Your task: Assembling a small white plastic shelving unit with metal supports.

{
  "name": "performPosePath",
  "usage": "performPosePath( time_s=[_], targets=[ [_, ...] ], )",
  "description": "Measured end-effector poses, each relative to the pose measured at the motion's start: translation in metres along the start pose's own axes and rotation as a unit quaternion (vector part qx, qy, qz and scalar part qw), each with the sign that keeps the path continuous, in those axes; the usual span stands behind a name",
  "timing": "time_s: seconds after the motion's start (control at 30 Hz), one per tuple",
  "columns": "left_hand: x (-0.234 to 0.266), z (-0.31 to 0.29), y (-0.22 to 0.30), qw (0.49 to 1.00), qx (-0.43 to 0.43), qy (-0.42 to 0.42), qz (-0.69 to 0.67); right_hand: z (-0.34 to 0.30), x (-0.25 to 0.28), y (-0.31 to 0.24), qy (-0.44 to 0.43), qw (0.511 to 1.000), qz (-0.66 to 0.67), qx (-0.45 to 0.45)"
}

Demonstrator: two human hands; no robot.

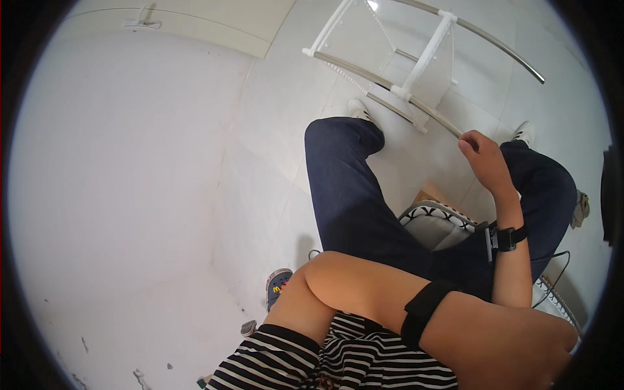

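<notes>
A partly framed rack (426,58) of metal tubes and white plastic joints lies on the floor ahead of me. One of its tubes (432,117) slants down to my right hand (484,159). The fingers of that hand are curled closed at the tube's end, and part of the grip is hidden. Bent across my body, my left arm reaches to the lower right. My left hand (520,344) is near my right forearm, with its fingers out of sight. Black straps circle both arms; the right one carries a small device (504,239).
My legs in dark trousers (344,182) straddle a seat with a patterned edge (439,211). A blue clog (278,286) stands by the white wall (130,162) at left. A dark cable (564,276) loops at right. Behind the rack spreads pale tiled floor (273,130).
</notes>
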State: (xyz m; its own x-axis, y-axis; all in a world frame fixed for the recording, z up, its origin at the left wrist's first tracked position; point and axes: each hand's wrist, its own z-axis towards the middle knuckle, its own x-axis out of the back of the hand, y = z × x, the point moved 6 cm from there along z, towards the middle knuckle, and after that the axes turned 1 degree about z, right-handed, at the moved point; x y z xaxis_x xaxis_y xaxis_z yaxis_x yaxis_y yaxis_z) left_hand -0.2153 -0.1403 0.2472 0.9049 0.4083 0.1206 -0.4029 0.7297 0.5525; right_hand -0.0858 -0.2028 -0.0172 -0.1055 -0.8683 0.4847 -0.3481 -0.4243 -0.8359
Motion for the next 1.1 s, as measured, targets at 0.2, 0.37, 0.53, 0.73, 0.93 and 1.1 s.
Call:
performPosePath(
  time_s=[0.2, 0.37, 0.53, 0.73, 0.93, 1.1],
  targets=[
    [0.037, -0.016, -0.013, 0.998, 0.050, 0.014, -0.020, -0.001, 0.004, 0.007, 0.008, 1.000, 0.000, 0.017],
    [0.106, -0.078, -0.089, 0.946, 0.264, -0.150, 0.115, 0.002, 0.003, 0.017, 0.001, 1.000, 0.027, 0.005],
    [0.208, -0.198, -0.169, 0.806, 0.537, -0.094, 0.229, -0.014, 0.032, 0.013, 0.062, 0.988, -0.139, -0.016],
    [0.275, -0.294, -0.185, 0.690, 0.678, 0.163, 0.194, -0.013, 0.030, 0.061, -0.096, 0.983, -0.143, -0.070],
    [0.287, -0.297, -0.185, 0.643, 0.624, 0.376, 0.236, -0.018, 0.002, 0.051, -0.254, 0.952, -0.159, -0.055],
    [0.304, -0.322, -0.190, 0.661, 0.577, 0.403, 0.260, -0.023, -0.032, 0.026, -0.310, 0.942, -0.129, 0.025]
  ],
)
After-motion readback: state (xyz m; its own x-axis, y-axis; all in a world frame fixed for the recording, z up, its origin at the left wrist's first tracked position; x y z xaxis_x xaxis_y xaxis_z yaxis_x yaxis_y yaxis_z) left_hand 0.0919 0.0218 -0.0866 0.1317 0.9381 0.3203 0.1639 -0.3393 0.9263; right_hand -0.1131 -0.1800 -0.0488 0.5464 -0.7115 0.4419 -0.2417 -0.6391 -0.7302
